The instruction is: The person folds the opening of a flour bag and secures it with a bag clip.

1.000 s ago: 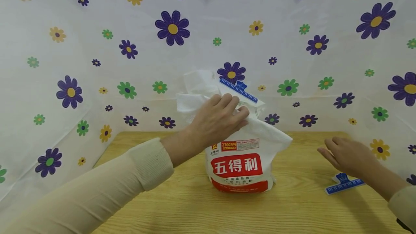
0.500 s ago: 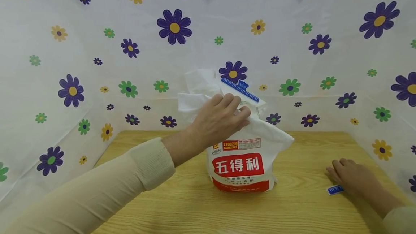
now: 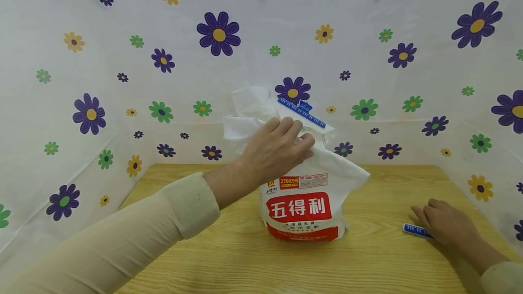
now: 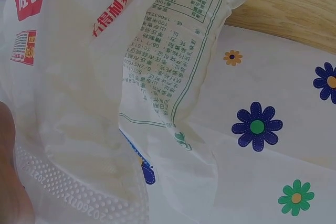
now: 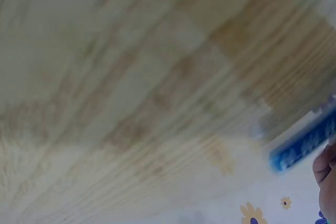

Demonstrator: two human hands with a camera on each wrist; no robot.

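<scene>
The left hand (image 3: pixel 274 151) is gripping the folded top of the flour bag (image 3: pixel 304 194), which is standing upright mid-worktop (image 3: pixel 229 257) with one blue clip (image 3: pixel 301 113) already on it. The right hand (image 3: pixel 447 228) is lying over a second blue clip (image 3: pixel 413 230) at the right edge; whether its fingers are closing on that clip cannot be told. Risk: if the left grip is slackening, the fold is likely unrolling or the bag tipping.

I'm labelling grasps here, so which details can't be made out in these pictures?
- Loose clip: head view, mostly covered by the right hand; blurred in the right wrist view.
- Right hand's grip: fingers hidden.
- Left hand: left wrist view shows only its edge.
- Bag small print: too small.
</scene>
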